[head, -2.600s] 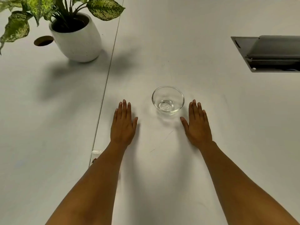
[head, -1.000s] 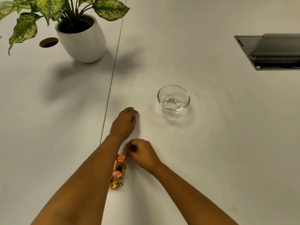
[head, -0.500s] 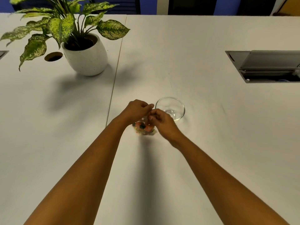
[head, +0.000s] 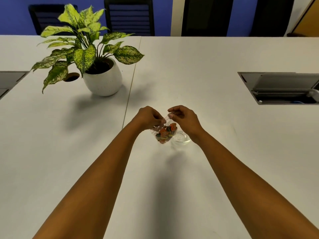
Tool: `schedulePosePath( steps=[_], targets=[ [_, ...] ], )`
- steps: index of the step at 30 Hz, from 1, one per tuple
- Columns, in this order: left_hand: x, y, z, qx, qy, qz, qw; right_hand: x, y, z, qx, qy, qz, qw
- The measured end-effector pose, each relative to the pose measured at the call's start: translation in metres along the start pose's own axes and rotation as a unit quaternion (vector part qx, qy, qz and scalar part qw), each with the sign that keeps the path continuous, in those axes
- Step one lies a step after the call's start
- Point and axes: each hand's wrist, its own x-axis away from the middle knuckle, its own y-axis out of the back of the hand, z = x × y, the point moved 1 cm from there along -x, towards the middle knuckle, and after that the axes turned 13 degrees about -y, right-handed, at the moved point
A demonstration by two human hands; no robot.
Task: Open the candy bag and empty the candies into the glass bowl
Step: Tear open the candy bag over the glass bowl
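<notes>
A clear plastic candy bag [head: 164, 132] with orange, dark and gold wrapped candies hangs in the air between my hands. My left hand [head: 149, 118] pinches the bag's top edge on the left, and my right hand [head: 183, 119] pinches it on the right. The small glass bowl [head: 181, 138] stands on the white table just right of and below the bag, partly hidden by my right wrist. No candies show in the bowl.
A potted plant in a white pot [head: 102, 80] stands at the back left. An open cable hatch [head: 283, 87] is set into the table at the right, another hatch [head: 10, 81] at the far left. Chairs [head: 129, 16] line the far edge.
My hands went from flat on the table to picking up the candy bag near the front, then lifted it beside the bowl. The view has tilted up, showing chairs and wall.
</notes>
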Motion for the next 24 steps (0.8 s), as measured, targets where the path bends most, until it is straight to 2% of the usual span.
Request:
schedulePosePath(
  steps=[3, 5, 8, 10, 13, 18, 24],
  targets=[
    [-0.001, -0.006, -0.004, 0.034, 0.036, -0.088, 0.995, -0.001, -0.002, 0.005, -0.025, -0.017, -0.055, 0.998],
    [-0.002, -0.011, -0.007, 0.081, 0.054, -0.145, 0.985, -0.002, -0.001, 0.008, -0.060, -0.062, -0.085, 0.993],
    [-0.002, -0.017, -0.014, 0.134, 0.071, -0.205, 0.967, -0.001, 0.001, 0.010, -0.126, -0.125, -0.059, 0.982],
    [-0.002, -0.021, -0.020, 0.163, 0.073, -0.230, 0.957, 0.001, 0.001, 0.011, -0.120, -0.139, -0.025, 0.983],
    [-0.003, -0.027, -0.027, 0.183, 0.076, -0.247, 0.948, 0.002, 0.001, 0.013, -0.075, -0.138, -0.022, 0.987],
    [-0.013, -0.035, -0.035, 0.184, 0.088, -0.263, 0.943, -0.002, 0.015, 0.022, -0.095, -0.134, -0.038, 0.986],
    [-0.025, -0.038, -0.045, 0.195, 0.093, -0.246, 0.945, -0.015, 0.029, 0.033, -0.077, -0.137, -0.092, 0.983]
  ],
)
